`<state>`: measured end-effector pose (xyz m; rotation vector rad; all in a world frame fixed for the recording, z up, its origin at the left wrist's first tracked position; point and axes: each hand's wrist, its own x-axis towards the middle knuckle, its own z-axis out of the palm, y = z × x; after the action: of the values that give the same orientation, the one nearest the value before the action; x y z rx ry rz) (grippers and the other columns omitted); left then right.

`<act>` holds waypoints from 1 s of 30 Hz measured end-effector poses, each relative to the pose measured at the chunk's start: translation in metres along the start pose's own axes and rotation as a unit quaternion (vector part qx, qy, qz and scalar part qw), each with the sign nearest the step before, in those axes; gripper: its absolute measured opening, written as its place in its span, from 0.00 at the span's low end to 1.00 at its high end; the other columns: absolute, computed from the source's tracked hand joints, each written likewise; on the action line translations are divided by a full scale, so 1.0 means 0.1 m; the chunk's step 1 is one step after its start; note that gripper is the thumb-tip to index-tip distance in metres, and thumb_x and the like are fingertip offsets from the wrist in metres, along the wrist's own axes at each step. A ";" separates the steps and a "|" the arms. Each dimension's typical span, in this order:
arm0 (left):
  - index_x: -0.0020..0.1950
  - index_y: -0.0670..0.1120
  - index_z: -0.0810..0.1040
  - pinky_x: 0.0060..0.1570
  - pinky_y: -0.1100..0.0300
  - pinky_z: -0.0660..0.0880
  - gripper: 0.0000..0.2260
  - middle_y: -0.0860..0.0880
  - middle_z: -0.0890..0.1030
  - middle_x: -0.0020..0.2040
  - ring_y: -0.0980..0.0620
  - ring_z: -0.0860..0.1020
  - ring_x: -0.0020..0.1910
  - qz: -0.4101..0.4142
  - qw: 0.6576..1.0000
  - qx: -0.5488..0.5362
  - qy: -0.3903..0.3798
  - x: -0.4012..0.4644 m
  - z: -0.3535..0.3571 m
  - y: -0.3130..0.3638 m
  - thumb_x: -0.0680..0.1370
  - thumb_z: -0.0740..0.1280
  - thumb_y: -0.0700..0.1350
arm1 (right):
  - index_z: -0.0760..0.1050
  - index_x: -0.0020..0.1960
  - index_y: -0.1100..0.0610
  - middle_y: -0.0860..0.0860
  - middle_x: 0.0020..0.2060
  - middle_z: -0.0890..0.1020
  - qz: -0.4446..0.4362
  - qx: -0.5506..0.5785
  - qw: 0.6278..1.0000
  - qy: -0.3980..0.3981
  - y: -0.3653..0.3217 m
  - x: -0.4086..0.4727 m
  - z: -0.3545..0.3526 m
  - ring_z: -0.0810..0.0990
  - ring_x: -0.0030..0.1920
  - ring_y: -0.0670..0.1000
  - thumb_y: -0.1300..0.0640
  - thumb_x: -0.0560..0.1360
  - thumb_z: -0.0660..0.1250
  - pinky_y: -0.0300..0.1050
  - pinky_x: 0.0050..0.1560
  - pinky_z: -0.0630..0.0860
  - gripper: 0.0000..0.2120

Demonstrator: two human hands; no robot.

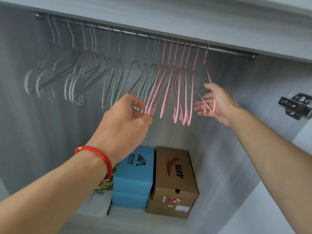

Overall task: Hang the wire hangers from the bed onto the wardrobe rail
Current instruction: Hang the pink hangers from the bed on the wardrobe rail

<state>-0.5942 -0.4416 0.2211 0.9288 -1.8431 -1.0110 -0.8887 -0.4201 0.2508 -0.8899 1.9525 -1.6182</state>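
Observation:
A metal wardrobe rail (224,50) runs under the top shelf. From it hang several grey hangers (76,76) at the left, several green hangers (118,78) in the middle and several pink hangers (179,92) at the right. My left hand (128,115), with a red bracelet at the wrist, pinches the lower end of the leftmost pink hanger. My right hand (217,103) holds the lower corner of the rightmost pink hanger (208,76), whose hook is over the rail.
On the wardrobe floor stand two stacked blue boxes (133,176) and two stacked brown shoe boxes (173,179), with a white bag (99,200) at their left. A metal door hinge (295,105) sticks out on the right wall.

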 end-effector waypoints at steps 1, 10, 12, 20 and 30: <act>0.56 0.55 0.76 0.41 0.52 0.83 0.08 0.55 0.81 0.45 0.54 0.83 0.40 -0.001 1.000 -0.001 0.002 -0.02 -0.02 -0.01 0.78 0.66 0.45 | 0.69 0.66 0.64 0.68 0.57 0.82 0.010 -0.003 1.000 -0.006 0.03 0.01 0.01 0.86 0.42 0.59 0.42 0.81 0.62 0.53 0.44 0.83 0.27; 0.57 0.57 0.75 0.43 0.53 0.83 0.11 0.58 0.78 0.52 0.57 0.81 0.45 -0.029 0.999 0.021 -0.015 -0.71 -0.23 -0.18 0.78 0.67 0.43 | 0.68 0.76 0.58 0.61 0.63 0.80 0.076 0.030 0.997 -0.001 0.80 -0.69 0.06 0.84 0.55 0.60 0.35 0.84 0.50 0.54 0.47 0.81 0.33; 0.55 0.57 0.76 0.42 0.52 0.83 0.11 0.58 0.79 0.52 0.56 0.81 0.44 -0.043 0.999 0.019 -0.009 -0.91 -0.32 -0.26 0.78 0.67 0.42 | 0.72 0.72 0.58 0.59 0.60 0.82 0.085 -0.004 0.996 -0.011 1.05 -1.09 0.11 0.85 0.52 0.59 0.39 0.85 0.50 0.52 0.45 0.81 0.28; 0.50 0.56 0.78 0.41 0.62 0.77 0.12 0.59 0.82 0.47 0.58 0.80 0.41 -0.065 0.995 0.038 0.068 -1.98 -0.81 -0.63 0.72 0.67 0.39 | 0.82 0.52 0.57 0.55 0.40 0.87 0.100 -0.091 0.965 -0.227 1.76 -2.74 0.95 0.84 0.34 0.52 0.60 0.82 0.64 0.42 0.35 0.76 0.08; 0.51 0.53 0.77 0.40 0.62 0.78 0.15 0.56 0.81 0.49 0.55 0.80 0.42 -0.249 0.906 0.130 0.316 -4.23 -1.80 -1.44 0.68 0.62 0.40 | 0.82 0.52 0.56 0.52 0.41 0.87 0.048 -0.079 0.815 -0.573 1.63 -4.91 2.87 0.83 0.36 0.47 0.63 0.82 0.63 0.40 0.40 0.77 0.09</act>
<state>-0.2367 -0.1836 0.0266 1.7184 -1.2207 -0.6263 -0.3808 -0.2455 0.0017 -1.3556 1.1850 -0.5275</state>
